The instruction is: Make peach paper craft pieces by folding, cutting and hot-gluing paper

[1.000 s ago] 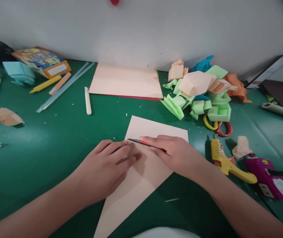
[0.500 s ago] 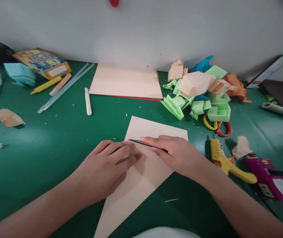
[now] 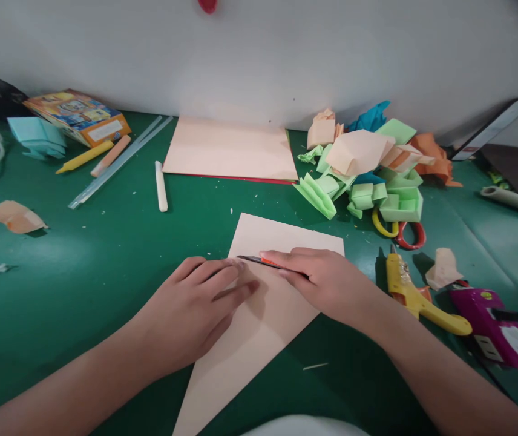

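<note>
Left hand [image 3: 199, 303]: rests on the peach sheet [image 3: 236, 369] with fingers bent and unclenched, fingertips beside the tip of the slim tool [image 3: 272, 263].
Right hand [image 3: 329, 281]: grasps the slim tool between thumb and fingers.
Slim tool: lies low across the peach sheet, dark with an orange part; looks like a craft knife, though partly covered.
Peach sheet: lies on the green table [image 3: 118, 260], under both hands.
Paper stack [image 3: 232, 148]: lies beyond, against the wall [image 3: 241, 60].
Paper scraps [image 3: 361, 151]: sit heaped near the scissors [image 3: 396, 229].
Glue gun [image 3: 416, 300]: lies beside the purple power box [image 3: 490, 321].
</note>
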Tool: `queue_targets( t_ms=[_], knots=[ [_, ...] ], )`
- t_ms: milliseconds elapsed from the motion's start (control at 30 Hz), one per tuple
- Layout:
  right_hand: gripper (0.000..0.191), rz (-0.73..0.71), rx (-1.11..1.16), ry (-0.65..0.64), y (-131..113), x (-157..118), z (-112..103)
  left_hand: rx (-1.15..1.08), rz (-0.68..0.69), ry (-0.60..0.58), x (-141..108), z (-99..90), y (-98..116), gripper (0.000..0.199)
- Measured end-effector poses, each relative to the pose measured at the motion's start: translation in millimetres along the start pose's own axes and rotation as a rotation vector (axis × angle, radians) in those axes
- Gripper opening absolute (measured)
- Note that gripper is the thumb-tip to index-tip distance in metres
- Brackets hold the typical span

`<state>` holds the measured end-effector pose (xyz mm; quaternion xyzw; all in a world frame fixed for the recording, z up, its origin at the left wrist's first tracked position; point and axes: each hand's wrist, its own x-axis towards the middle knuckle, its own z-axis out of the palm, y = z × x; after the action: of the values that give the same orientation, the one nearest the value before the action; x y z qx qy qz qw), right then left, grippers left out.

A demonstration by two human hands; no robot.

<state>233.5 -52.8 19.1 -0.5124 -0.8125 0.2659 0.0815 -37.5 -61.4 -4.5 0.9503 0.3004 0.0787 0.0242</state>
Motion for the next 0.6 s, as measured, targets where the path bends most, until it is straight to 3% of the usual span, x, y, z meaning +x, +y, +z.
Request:
queue_targets(
  t_ms=[600],
  knots=[
    [0.046,-0.019,-0.003,0.008,3.8,-1.3,-1.8,0.029,-0.033,0.044,0.0,-2.4,2.8,0.045]
  ],
)
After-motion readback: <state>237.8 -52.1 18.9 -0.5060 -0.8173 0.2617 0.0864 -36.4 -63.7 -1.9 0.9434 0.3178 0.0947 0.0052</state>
